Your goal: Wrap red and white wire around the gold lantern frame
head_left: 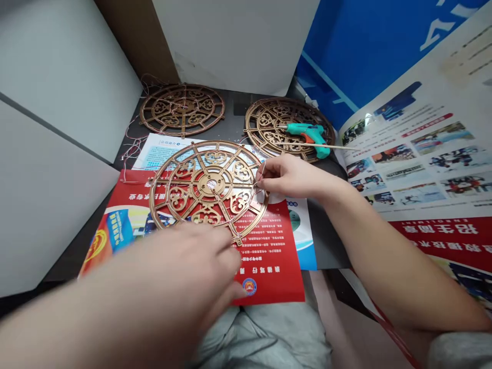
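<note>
A round bronze-coloured openwork disc (213,185), with spokes and scroll ornaments, lies on printed leaflets in front of me. At its right rim my right hand (284,174) is closed in a pinch on a thin pale wire (258,183). My left hand (203,261) is at the disc's near edge, blurred by motion. Its fingertips are hidden, and I cannot tell whether it grips the rim. Part of the disc's near side is covered by that hand.
Behind lie two similar discs, one at the back left (182,110) and one at the back right (265,120). A teal glue gun (307,130) and a thin stick (326,146) rest on the right one. Loose wire (132,148) trails at left. White panels (238,41) and a standing brochure (423,148) surround the table.
</note>
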`<state>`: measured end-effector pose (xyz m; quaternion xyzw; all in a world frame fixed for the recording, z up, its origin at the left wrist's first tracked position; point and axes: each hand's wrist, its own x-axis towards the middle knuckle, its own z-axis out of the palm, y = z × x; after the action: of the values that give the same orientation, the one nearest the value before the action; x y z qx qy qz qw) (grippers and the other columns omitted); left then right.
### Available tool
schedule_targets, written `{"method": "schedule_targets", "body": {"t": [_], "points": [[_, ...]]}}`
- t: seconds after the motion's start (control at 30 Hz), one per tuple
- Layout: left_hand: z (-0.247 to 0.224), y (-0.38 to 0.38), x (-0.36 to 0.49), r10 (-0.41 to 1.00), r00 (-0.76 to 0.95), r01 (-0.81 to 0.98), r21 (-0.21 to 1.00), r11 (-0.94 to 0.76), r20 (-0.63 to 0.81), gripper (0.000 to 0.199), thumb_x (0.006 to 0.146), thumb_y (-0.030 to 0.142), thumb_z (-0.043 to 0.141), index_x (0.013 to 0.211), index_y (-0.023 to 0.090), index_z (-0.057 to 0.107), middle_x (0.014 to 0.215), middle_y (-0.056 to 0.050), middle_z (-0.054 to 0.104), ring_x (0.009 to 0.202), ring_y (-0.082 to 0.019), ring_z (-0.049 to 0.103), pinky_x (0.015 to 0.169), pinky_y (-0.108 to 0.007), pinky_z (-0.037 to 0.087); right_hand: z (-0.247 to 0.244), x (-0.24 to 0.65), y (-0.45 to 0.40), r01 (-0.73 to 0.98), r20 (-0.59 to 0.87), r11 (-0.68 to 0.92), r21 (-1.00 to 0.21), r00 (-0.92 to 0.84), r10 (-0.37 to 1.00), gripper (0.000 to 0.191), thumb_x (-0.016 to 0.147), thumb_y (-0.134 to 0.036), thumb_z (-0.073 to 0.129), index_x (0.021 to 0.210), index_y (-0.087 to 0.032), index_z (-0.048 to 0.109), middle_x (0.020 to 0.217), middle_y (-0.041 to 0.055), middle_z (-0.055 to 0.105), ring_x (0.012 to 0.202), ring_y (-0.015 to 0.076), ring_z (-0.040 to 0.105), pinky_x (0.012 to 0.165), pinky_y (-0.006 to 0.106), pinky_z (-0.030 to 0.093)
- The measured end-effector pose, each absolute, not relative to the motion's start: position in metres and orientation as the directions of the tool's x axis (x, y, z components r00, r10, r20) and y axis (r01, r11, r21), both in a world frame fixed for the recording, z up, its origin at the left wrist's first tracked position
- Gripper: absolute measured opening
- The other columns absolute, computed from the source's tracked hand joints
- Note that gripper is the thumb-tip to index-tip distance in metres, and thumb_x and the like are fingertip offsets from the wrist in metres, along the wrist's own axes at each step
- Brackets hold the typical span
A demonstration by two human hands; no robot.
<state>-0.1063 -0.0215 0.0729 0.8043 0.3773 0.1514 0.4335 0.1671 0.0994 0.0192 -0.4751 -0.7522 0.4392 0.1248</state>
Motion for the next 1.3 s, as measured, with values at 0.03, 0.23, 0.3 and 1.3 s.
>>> {"method": "schedule_targets", "body": {"t": [0.03, 0.23, 0.3, 1.3], "points": [[0.067, -0.036, -0.094, 0.742, 0.648, 0.425, 0.89, -0.167, -0.171, 0.006, 0.088, 0.038, 0.078, 0.091, 0.033, 0.076, 0.095, -0.004, 0.075, 0.088, -0.025, 0.07, 0.08, -0.039, 0.061, 0.019, 0.167, 0.099, 0.604, -0.224, 0.171, -0.779, -0.521, 0.824, 0.011, 0.089, -0.03, 0.067, 0.09, -0.019, 0.069, 0.084, 0.005, 0.073, 0.071, 0.0175, 0.064, 0.061, 0.029, 0.045], [0.024, -0.112, -0.043, 0.72, 0.329, -0.315, 0.647, 0.694, -0.612, 0.052, 0.091, 0.037, 0.076, 0.137, 0.024, 0.055, 0.113, -0.014, 0.077, 0.105, -0.029, 0.078, 0.093, -0.043, 0.064, 0.016, 0.166, 0.097, 0.642, -0.214, 0.173, -0.747, -0.48, 0.851, 0.01, 0.085, -0.028, 0.069, 0.088, -0.018, 0.069, 0.077, 0.0034, 0.069, 0.066, 0.0144, 0.057, 0.058, 0.029, 0.041], [0.017, -0.116, -0.036, 0.673, 0.171, -0.59, 0.473, 0.655, -0.72, 0.067, 0.093, 0.026, 0.071, 0.151, 0.018, 0.039, 0.121, -0.021, 0.076, 0.112, -0.03, 0.077, 0.096, -0.043, 0.063, 0.014, 0.166, 0.097, 0.651, -0.212, 0.172, -0.739, -0.468, 0.858, 0.01, 0.085, -0.028, 0.069, 0.088, -0.018, 0.069, 0.077, 0.0032, 0.069, 0.066, 0.0142, 0.058, 0.057, 0.029, 0.041], [0.008, -0.043, 0.012, 0.85, -0.223, -0.831, 0.548, 0.09, -0.477, 0.051, 0.09, 0.018, 0.079, 0.139, 0.023, 0.066, 0.146, -0.012, 0.067, 0.138, -0.031, 0.063, 0.117, -0.05, 0.055, 0.003, 0.152, 0.094, 0.373, -0.29, -0.11, -0.921, -0.471, 0.833, 0.011, 0.085, -0.027, 0.07, 0.088, -0.019, 0.063, 0.057, -0.0043, 0.056, 0.045, 0.0089, 0.047, 0.041, 0.022, 0.036]]}}
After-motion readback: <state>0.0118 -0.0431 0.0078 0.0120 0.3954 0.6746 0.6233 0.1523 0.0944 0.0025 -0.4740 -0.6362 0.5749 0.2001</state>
